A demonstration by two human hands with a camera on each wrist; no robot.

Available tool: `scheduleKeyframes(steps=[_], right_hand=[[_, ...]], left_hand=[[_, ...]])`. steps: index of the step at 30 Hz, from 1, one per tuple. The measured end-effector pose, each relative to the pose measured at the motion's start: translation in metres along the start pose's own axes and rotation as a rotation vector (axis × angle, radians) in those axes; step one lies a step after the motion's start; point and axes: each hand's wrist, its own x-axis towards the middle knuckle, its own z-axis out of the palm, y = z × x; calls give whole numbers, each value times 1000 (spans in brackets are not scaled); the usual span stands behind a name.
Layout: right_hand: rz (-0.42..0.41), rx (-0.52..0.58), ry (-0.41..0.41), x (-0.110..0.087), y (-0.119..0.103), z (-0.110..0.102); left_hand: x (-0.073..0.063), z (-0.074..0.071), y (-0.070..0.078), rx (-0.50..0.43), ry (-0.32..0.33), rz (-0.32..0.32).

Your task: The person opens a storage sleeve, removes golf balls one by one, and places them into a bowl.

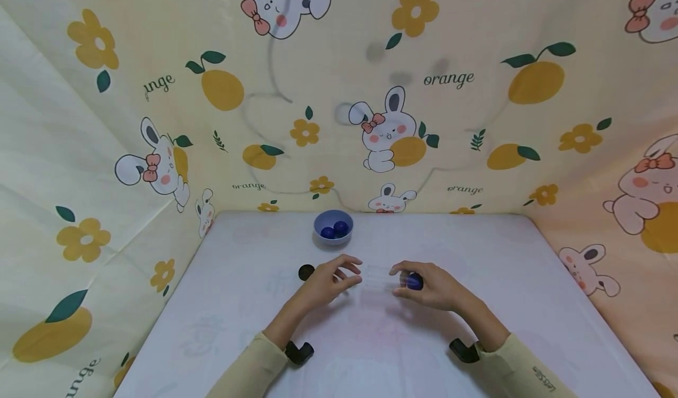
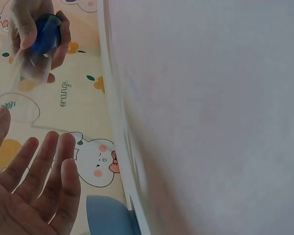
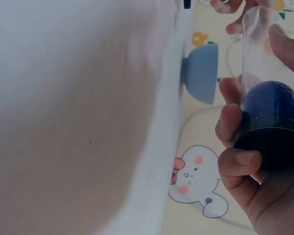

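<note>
My right hand (image 1: pixel 431 285) grips a clear tube (image 3: pixel 259 54) around its black-capped end, holding it sideways above the table. Inside the tube, against the black cap (image 3: pixel 272 149), lies a dark blue ball (image 3: pixel 270 104). The tube's other end points toward my left hand (image 1: pixel 329 279), whose fingers (image 2: pixel 44 166) are spread and loosely bent with nothing held. Its fingertips are close to that end; I cannot tell whether they touch it. A round black piece (image 1: pixel 306 272) lies on the table just beyond the left hand, partly hidden by it.
A light blue bowl (image 1: pixel 324 242) with two dark blue balls (image 1: pixel 341 228) stands near the back edge of the white-covered table (image 1: pixel 450 239). Patterned cloth (image 1: pixel 328 168) hangs behind the table and along both sides. A black strap piece (image 1: pixel 299 352) sits at the left wrist.
</note>
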Motion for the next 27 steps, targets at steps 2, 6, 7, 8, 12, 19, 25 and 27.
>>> scheduleKeyframes(steps=[2,6,7,8,12,19,25,27], right_hand=[[3,0,-1,0,0,0],[4,7,-4,1,-1,0],[3,5,-4,1,-1,0],[-4,1,-3,1,0,0],[-19,-22,5,1,1,0],[-30,-53,2,1,-1,-2],[-11,-73,2,2,-2,-2],[2,-75,1,2,-2,-1]], left_hand=[[0,2,1,-12,-10,14],[0,4,3,-25,-28,11],[0,5,3,-25,-31,9],[0,6,3,-26,-34,6],[0,8,3,-29,-41,7],[0,9,4,-44,-46,-2],[-2,8,8,-52,-51,-7],[-2,8,8,-52,-50,-6]])
